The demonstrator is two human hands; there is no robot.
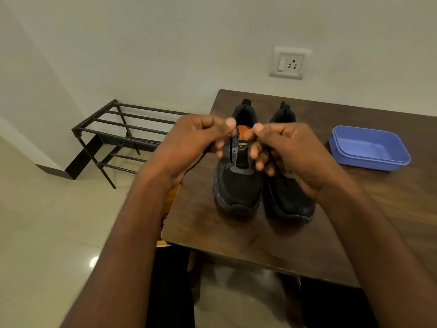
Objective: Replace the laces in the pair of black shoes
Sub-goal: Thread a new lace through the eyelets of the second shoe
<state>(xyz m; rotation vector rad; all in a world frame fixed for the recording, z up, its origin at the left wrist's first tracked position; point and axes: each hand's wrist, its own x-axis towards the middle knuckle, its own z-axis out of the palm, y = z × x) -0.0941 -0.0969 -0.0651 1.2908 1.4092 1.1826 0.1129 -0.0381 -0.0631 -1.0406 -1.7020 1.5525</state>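
Two black shoes stand side by side on the dark wooden table point(236, 235), toes toward me. The left shoe point(237, 183) has an orange tongue label and bare eyelets; the right shoe point(289, 200) is partly hidden behind my right hand. My left hand point(191, 143) hovers above the left shoe with curled fingers, pinching a black lace point(199, 159) that trails down to the left. My right hand point(290, 152) is raised beside it, fingers curled, thumb against forefinger; what it pinches is blurred.
A blue plastic tray point(371, 147) sits on the table at the right. A black metal shoe rack point(123, 136) stands on the tiled floor to the left. A wall socket point(289, 63) is behind the table.
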